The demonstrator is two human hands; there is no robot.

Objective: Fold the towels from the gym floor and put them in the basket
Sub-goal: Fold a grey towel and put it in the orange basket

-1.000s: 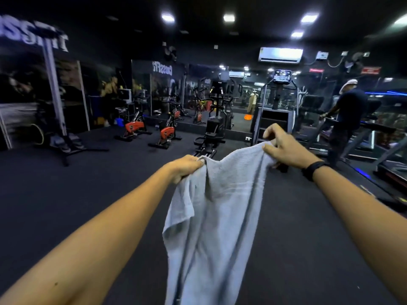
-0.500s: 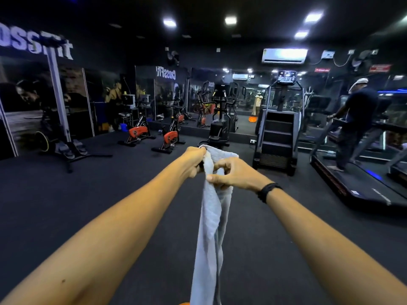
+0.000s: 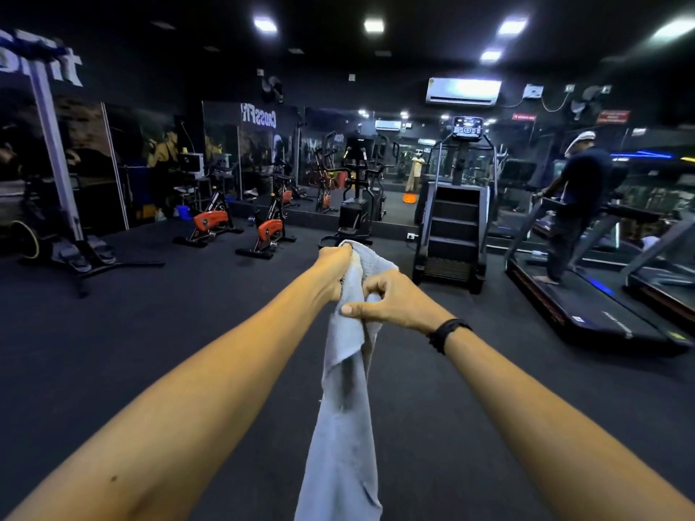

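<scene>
- The towel is up in the air in front of the person, held out at arm's length and hanging straight down as a long narrow strip that runs off the bottom of the view. It's well clear of the gym floor.
- The left hand is clenched around the very top of the cloth, fist closed on the bunched corners.
- The right hand sits just below and beside it, thumb and fingers pinching the fabric where the layers come together. A dark band is on that wrist.
- Material-wise it looks like plain pale grey terry: soft, floppy, no stiffness at all, slightly fuzzy surface with loose wrinkled edges near the top. It drapes instead of holding any shape.
- Handling guess: light, not slippery, nothing fragile about it. The annoying part is it will sag and twist wherever it isn't supported, so layers can slide out of line.
- Best place to hold, judging from this, is the top corners together in one hand, then the other hand takes the lower hanging end to bring it up for the next fold.
- No basket can be seen from here, so where it goes afterwards can't be told.
- Around it: dark matte rubbery-looking floor, orange-bodied exercise bikes far off, a stair climber behind the hands, and someone on a treadmill to the right.
</scene>
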